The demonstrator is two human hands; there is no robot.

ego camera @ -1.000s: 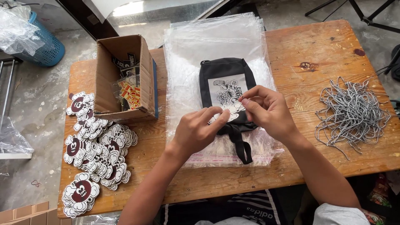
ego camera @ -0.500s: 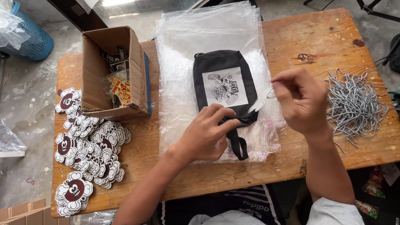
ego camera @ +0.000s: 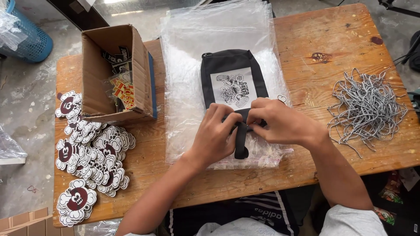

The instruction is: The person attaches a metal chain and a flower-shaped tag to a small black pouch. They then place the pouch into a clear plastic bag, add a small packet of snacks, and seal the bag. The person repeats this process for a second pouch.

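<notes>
Both hands now meet at the near end of the black pouch [ego camera: 234, 70], where half a second ago only the left hand [ego camera: 215, 136] was there and the right hand [ego camera: 280, 122] hung in the air off to the right, pinching something small. The right hand has come back down and in, and its fingers close on the pouch's lower edge, thumb side touching the left hand's fingertips. The left hand is curled tight on the same edge, just where the black strap [ego camera: 240, 142] hangs down between the two hands toward the person.

The pouch lies flat on a stack of clear plastic bags [ego camera: 210, 39] on the wooden counter [ego camera: 332, 39], its white printed panel [ego camera: 232, 88] showing just beyond the knuckles. A small white cut-out piece [ego camera: 282, 99] rests on the plastic just beyond the right hand. Farther right of that hand sits a heap of speckled cords [ego camera: 367, 109]. Left of the left hand are an open cardboard box [ego camera: 114, 74] and, nearer, a spread of flower-shaped stickers [ego camera: 92, 153].
</notes>
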